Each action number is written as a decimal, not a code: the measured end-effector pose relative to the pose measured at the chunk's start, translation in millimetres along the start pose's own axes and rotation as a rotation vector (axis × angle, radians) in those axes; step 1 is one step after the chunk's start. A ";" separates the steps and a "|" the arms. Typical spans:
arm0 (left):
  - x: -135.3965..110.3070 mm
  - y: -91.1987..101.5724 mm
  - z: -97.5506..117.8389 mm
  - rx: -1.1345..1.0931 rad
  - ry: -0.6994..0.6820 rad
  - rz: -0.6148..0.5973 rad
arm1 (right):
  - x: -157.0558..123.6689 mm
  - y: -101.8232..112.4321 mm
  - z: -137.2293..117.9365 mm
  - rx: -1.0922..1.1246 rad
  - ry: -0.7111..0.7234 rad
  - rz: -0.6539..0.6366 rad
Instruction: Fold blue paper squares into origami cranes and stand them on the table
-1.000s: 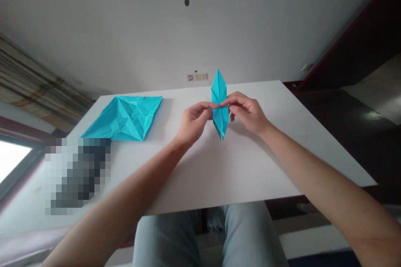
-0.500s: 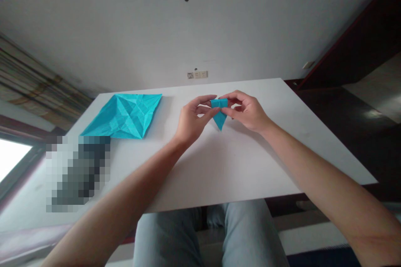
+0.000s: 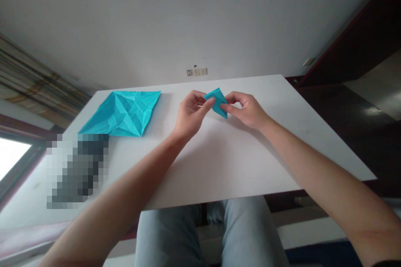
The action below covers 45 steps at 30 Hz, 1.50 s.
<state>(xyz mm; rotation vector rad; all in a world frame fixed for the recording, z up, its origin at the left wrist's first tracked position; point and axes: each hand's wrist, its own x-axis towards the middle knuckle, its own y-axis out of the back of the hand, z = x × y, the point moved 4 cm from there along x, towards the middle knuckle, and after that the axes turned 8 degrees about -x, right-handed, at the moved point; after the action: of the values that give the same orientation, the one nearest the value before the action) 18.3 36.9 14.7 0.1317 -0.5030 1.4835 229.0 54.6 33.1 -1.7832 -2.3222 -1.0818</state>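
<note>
The folded paper (image 3: 219, 97) is held over the table (image 3: 250, 158), between the hands. The left hand (image 3: 190, 114) pinches its left side, thumb on the near face, fingertips hidden behind; the right hand (image 3: 250, 110) pinches its right side, thumb likewise in front.

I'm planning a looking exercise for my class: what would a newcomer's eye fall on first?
Probably the small folded turquoise paper, held between the left hand and right hand near the picture's middle. Next might come the larger creased turquoise sheet, lying on the left part of the white table.
</note>
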 end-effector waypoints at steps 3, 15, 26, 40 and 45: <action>0.3 2.5 0.0 0.016 0.041 -0.006 | 2.4 5.1 4.4 0.056 -0.057 0.042; -2.0 0.1 -11.1 0.084 0.185 -0.103 | 4.1 10.7 7.4 0.167 -0.087 0.048; -3.0 -0.3 -8.9 -0.030 0.214 -0.014 | 5.7 0.7 11.8 0.296 -0.095 -0.043; -10.7 -9.5 -9.1 0.027 0.230 -0.187 | 5.4 17.7 0.6 0.086 -0.069 0.177; -10.8 -10.6 -10.5 -0.043 0.240 -0.189 | 6.1 16.0 2.8 0.148 -0.095 0.131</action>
<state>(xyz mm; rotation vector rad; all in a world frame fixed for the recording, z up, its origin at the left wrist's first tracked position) 31.1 30.0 3.4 -0.0324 -0.3180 1.2825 241.7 62.9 41.6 -1.9376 -2.2312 -0.8024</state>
